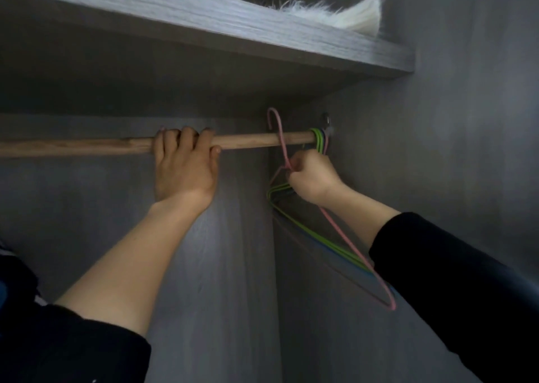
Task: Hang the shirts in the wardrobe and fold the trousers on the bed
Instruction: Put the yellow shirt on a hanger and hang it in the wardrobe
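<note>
A wooden rail (256, 140) runs across the inside of a grey wardrobe. My left hand (183, 167) grips the rail from below, fingers curled over its top. My right hand (312, 178) pinches the neck of a pink wire hanger (350, 245), whose hook stands free above the rail and is not on it. Several green and blue hangers (318, 142) hang bunched at the rail's right end, against the side wall. No shirt or trousers show in the head view.
A grey shelf (262, 35) lies just above the rail, with a white furry item (344, 15) on top. The wardrobe's side wall (452, 149) is close on the right and the back panel (218, 266) is straight ahead.
</note>
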### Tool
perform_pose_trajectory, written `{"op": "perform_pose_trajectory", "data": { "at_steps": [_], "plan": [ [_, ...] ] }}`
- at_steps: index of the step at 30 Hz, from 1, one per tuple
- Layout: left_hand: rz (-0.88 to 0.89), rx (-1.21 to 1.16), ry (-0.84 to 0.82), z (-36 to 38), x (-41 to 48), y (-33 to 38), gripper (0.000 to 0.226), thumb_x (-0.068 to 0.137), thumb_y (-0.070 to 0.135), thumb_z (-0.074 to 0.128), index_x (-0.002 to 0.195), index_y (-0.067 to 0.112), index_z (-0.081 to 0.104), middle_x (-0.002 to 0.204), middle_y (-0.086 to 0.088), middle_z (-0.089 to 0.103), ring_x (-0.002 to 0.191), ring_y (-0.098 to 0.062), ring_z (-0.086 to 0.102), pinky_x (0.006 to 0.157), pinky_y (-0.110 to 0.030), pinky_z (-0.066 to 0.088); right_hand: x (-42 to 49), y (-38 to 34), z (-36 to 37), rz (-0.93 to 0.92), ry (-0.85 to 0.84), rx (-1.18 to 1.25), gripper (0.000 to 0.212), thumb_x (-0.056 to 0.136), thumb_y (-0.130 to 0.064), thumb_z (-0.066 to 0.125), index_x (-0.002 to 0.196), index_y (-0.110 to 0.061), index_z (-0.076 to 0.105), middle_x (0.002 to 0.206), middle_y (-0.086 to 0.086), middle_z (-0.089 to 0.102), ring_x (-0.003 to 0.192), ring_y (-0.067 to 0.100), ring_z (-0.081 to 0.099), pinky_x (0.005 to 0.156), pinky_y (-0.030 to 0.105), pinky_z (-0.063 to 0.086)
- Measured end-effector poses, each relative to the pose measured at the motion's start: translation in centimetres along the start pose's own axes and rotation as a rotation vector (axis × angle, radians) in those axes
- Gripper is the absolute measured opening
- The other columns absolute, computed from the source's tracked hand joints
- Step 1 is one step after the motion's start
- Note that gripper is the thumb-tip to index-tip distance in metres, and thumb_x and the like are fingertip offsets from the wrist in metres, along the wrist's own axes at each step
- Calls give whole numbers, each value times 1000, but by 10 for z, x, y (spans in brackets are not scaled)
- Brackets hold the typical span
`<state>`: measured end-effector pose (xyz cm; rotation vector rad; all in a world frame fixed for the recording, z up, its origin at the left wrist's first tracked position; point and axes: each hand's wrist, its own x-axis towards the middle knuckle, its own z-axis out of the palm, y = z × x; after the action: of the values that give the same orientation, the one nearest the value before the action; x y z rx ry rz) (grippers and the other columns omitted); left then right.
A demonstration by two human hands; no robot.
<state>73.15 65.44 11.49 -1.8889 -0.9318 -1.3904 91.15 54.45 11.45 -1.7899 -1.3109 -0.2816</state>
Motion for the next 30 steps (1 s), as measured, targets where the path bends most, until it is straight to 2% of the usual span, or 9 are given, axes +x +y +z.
{"op": "perform_pose_trajectory", "data": {
  "at_steps": [5, 7, 11, 16, 18, 20, 23, 27, 30],
  "plan": [
    [6, -37, -43, -4, -1, 0, 46, 91, 34, 33, 127, 14, 54, 112, -19, 55, 105, -39, 43, 107, -44, 14, -13, -3, 17, 20, 39, 98, 16, 88, -16, 58, 101, -14, 67, 94, 7, 65, 94, 26, 61, 70, 24, 38],
    [29, -63, -66, -8, -2, -2, 50, 89, 35, 33, 130, 13, 52, 116, -19, 54, 108, -39, 42, 108, -44, 13, -26, -5, 18, 42, 71, 100, 14, 89, -27, 61, 87, -16, 69, 77, 2, 62, 78, 21, 60, 61, 28, 38],
    [68, -130, -162, -16, -4, -9, 64, 80, 35, 34, 140, 14, 43, 130, -17, 49, 121, -36, 36, 112, -40, 7, -64, -6, 18, 74, 112, 132, 39, 90, -39, 61, 63, -11, 64, 52, -3, 46, 54, 14, 45, 52, 32, 33],
    [-37, -299, -129, -22, -31, 5, 62, 84, 20, 54, 143, 11, 37, 152, -11, 30, 142, -34, 16, 118, -46, 6, -131, 4, 12, 137, 53, 106, 37, 91, -36, 59, 76, -3, 71, 53, 1, 47, 52, 14, 41, 52, 30, 32],
    [-128, -439, -184, -23, -60, 27, 62, 85, 19, 54, 144, 12, 35, 157, -9, 20, 145, -33, 10, 118, -46, 7, -162, 13, 5, 173, 50, 95, 42, 91, -38, 58, 69, -3, 65, 51, -1, 44, 49, 12, 38, 50, 29, 31],
    [-135, -552, -291, -23, -99, 49, 56, 89, 20, 51, 143, 14, 35, 158, -7, 16, 145, -30, 8, 117, -43, 10, -195, 23, -4, 200, 53, 103, 50, 93, -43, 55, 57, -9, 49, 49, -5, 37, 46, 11, 31, 48, 29, 26],
    [-19, -669, -381, -27, -154, 77, 45, 91, 17, 50, 136, 11, 45, 153, -10, 27, 142, -30, 16, 114, -39, 16, -246, 36, -26, 242, 72, 41, 52, 93, -48, 53, 55, -15, 40, 48, -9, 33, 46, 10, 28, 47, 28, 26],
    [54, -877, -443, -54, -208, 125, 39, 87, 21, 44, 120, 5, 57, 129, -19, 52, 121, -37, 41, 104, -37, 27, -311, 53, -66, 309, 45, 1, 53, 93, -42, 57, 52, -10, 48, 42, -10, 33, 42, 7, 30, 44, 19, 27],
    [100, -1030, -468, -92, -245, 172, 40, 85, 21, 43, 120, 7, 56, 127, -13, 52, 120, -30, 41, 102, -32, 28, -362, 71, -100, 411, 68, 13, 54, 92, -43, 59, 57, -1, 56, 43, -10, 34, 43, 6, 31, 47, 21, 30]
  ]
}}
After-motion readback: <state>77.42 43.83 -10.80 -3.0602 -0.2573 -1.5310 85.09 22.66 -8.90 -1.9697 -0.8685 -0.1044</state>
